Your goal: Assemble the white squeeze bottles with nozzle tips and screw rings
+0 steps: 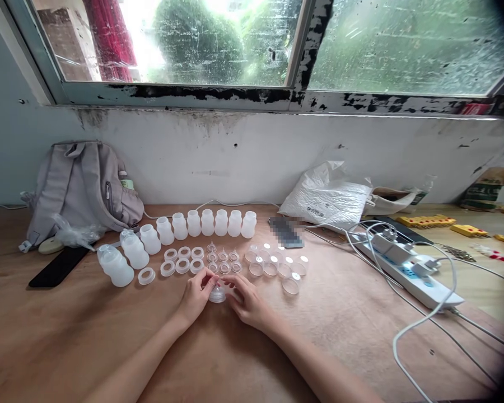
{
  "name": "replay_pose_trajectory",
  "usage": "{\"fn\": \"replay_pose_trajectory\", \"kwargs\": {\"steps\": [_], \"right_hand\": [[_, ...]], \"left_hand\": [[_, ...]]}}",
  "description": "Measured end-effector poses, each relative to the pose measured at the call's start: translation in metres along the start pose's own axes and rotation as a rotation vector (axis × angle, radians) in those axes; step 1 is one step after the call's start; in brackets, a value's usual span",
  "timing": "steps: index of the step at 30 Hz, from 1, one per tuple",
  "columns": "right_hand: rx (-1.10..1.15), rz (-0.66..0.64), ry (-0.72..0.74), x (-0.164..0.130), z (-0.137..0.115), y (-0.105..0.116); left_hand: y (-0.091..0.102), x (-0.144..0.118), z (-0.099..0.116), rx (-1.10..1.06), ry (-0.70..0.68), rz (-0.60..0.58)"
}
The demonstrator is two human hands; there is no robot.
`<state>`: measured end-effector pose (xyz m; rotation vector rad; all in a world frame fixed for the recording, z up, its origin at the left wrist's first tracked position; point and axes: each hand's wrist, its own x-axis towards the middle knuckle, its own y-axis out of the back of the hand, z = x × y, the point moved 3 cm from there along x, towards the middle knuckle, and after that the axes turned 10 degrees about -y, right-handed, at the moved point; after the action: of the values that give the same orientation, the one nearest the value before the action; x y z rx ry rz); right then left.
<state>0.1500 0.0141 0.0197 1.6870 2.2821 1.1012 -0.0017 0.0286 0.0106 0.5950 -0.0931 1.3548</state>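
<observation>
At the table's near middle, a clear baby bottle nipple (217, 295) in a screw ring sits between my hands. My left hand (196, 294) pinches it near the top with thumb and forefinger. From the other side, the curled fingers of my right hand (247, 299) rest on it, partly hiding its upper part. Just beyond are several loose clear nipples (223, 256), with white screw rings (182, 265) to their left. Several clear round caps (270, 268) lie to the right. Frosted bottles (207, 223) stand in a curved row behind; the two nearest at left carry clear tops (115, 265).
A grey backpack (82, 184) and a black phone (57, 267) lie at left. Behind the caps are a blurred grey device (286, 232) and a silvery plastic package (327, 196). A power strip (407, 274) with looping white cables and yellow parts (426, 221) occupies the right.
</observation>
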Motion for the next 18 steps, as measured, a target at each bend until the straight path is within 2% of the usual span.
{"fn": "replay_pose_trajectory", "kwargs": {"steps": [5,11,13,18], "right_hand": [[0.038,-0.014,0.016,-0.001,-0.006,0.001],[0.066,0.126,-0.171,0.004,0.001,0.001],[0.098,0.155,-0.240,0.005,0.005,0.001],[0.112,0.188,-0.331,0.008,0.014,0.003]], "left_hand": [[-0.011,-0.001,-0.010,-0.275,0.151,0.114],[-0.020,-0.004,-0.009,-0.399,0.235,0.093],[-0.020,-0.005,-0.003,-0.411,0.215,0.067],[-0.021,-0.008,0.014,-0.297,0.029,-0.120]]}}
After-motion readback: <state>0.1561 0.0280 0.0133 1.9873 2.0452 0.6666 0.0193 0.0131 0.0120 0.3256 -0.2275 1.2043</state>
